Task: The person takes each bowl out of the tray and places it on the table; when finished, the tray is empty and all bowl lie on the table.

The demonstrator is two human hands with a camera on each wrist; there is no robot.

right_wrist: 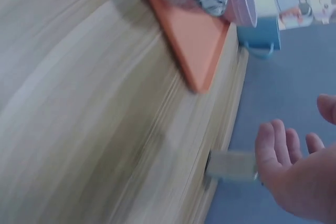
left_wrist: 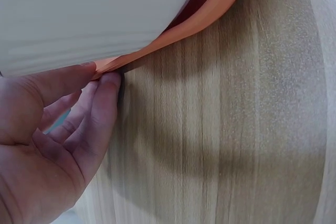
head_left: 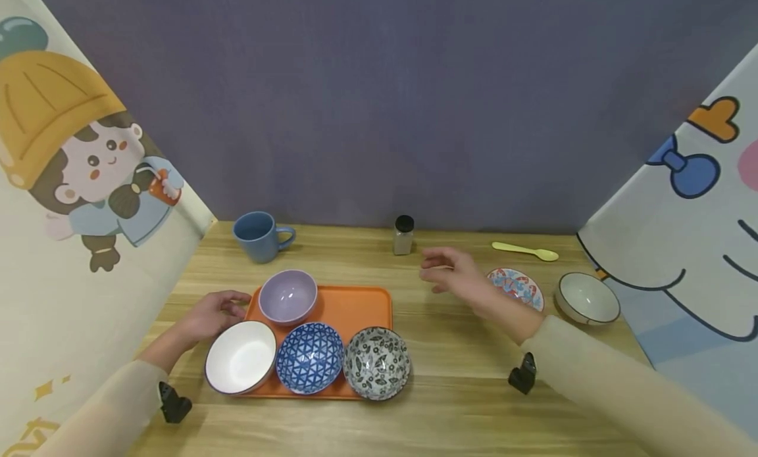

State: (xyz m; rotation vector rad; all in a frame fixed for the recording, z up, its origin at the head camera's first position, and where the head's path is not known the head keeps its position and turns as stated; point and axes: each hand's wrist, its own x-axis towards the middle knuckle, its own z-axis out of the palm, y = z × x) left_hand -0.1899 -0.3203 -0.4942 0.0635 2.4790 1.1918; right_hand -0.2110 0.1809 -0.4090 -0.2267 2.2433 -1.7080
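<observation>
At the left side of the orange tray (head_left: 352, 306), my left hand (head_left: 216, 314) pinches the rim (left_wrist: 149, 50) between thumb and fingers, as the left wrist view shows. Four bowls stand on the tray: a lilac one (head_left: 288, 298) at the back left, and along the front a white one (head_left: 239, 358), a blue-and-white patterned one (head_left: 310, 358) and a black-and-white leaf-patterned one (head_left: 376, 365). My right hand (head_left: 453, 276) hovers right of the tray, fingers loosely bent with nothing in them. Nearest to it is a small black-capped shaker jar (head_left: 403, 240).
A blue mug (head_left: 260, 239) stands at the back left. To the right are a red-and-blue patterned plate (head_left: 524, 288), partly behind the right forearm, a yellow spoon (head_left: 524, 250) and a pale bowl (head_left: 588, 299). Wall panels enclose the wooden table (head_left: 462, 404) on three sides.
</observation>
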